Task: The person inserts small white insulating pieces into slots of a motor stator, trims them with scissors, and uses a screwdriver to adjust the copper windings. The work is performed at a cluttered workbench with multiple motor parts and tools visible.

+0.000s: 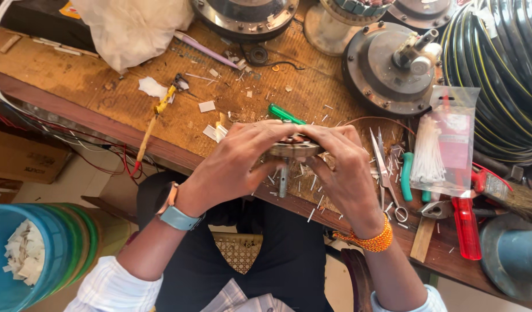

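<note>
Left hand (234, 164) and right hand (341, 167) both clasp a round metal motor part (295, 147) between them, fingers curled over its top; its windings seem coppery, mostly hidden. Scissors (387, 173) lie just beside the right hand.

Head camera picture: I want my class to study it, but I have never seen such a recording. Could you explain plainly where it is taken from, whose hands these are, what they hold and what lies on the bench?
The one picture comes from a camera worn on a person's head, looking down at their own two bare hands over a wooden workbench. The left hand, with a blue watch at its wrist, and the right hand, with an orange bracelet, both grip a small round metal part with a shaft pointing down. Around them lie scissors, a bag of white cable ties, a red-handled tool, a green-handled tool, round metal housings, coiled black cable and paper scraps.
</note>
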